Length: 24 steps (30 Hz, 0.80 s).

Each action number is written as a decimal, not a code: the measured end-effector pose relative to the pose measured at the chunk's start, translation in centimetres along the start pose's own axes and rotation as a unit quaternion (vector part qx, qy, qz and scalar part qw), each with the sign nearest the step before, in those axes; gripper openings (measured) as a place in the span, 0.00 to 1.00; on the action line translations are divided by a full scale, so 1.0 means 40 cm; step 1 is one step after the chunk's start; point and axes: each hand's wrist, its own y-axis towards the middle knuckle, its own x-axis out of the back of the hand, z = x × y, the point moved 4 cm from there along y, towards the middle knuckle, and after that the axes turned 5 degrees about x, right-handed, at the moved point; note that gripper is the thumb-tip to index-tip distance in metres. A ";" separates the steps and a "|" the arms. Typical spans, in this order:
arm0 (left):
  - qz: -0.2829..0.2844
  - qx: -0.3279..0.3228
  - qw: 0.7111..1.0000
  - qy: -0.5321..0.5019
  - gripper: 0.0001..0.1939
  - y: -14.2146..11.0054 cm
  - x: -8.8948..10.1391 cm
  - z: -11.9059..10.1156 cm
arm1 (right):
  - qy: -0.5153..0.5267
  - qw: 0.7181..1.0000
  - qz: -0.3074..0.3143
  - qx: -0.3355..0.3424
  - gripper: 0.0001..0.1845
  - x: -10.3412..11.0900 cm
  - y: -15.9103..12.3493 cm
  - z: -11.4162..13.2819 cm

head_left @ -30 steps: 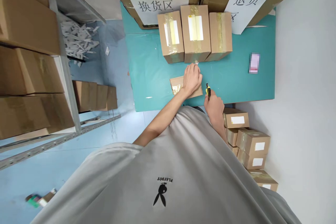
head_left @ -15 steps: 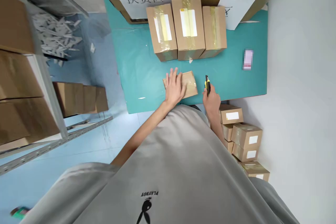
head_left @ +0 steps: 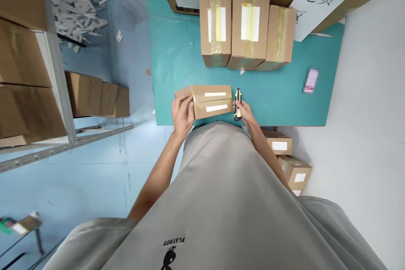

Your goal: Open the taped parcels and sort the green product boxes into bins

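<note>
A small cardboard box sits near the front edge of the teal tabletop. Its seam runs across the visible side, with cut white label strips above and below it. My left hand grips the box's left end, fingers on its far part and thumb on its near edge. At the right end, my right hand holds a yellow-and-black utility knife, its tip pointing away from me. The right fingertips are close against the box; whether they touch it is unclear.
Three taped boxes stand beyond, before two larger cartons with paper signs. A pixelated pink item lies on the teal table at right. Boxes are stacked on the floor right and on a shelf left.
The box has been turned to show its seam and split label. My left hand has shifted from on top to its left end. My right hand has brought the knife left, beside the box.
</note>
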 end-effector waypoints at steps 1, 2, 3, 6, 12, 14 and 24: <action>-0.010 0.015 1.000 -0.009 0.31 -0.013 0.003 -0.002 | -0.011 1.000 0.002 0.011 0.21 0.003 -0.013 0.007; -0.012 0.027 0.999 -0.020 0.32 -0.022 0.000 -0.002 | -0.035 0.999 -0.001 0.022 0.20 0.010 -0.026 0.013; -0.007 0.037 0.999 -0.033 0.33 -0.028 -0.009 0.001 | -0.066 0.997 -0.010 0.034 0.20 0.022 -0.041 0.017; 0.036 0.070 0.993 -0.083 0.39 -0.025 -0.063 0.029 | -0.154 0.984 -0.056 0.075 0.20 0.075 -0.075 0.028; 0.125 0.108 0.971 -0.174 0.36 -0.004 -0.177 0.096 | -0.369 0.920 -0.082 0.101 0.23 0.162 -0.091 0.095; 0.133 0.108 0.971 -0.169 0.30 0.003 -0.190 0.104 | -0.427 0.892 -0.077 0.127 0.25 0.160 -0.100 0.142; 0.170 0.089 0.963 -0.189 0.21 0.011 -0.198 0.124 | -0.572 0.753 0.210 0.250 0.26 -0.088 -0.156 0.258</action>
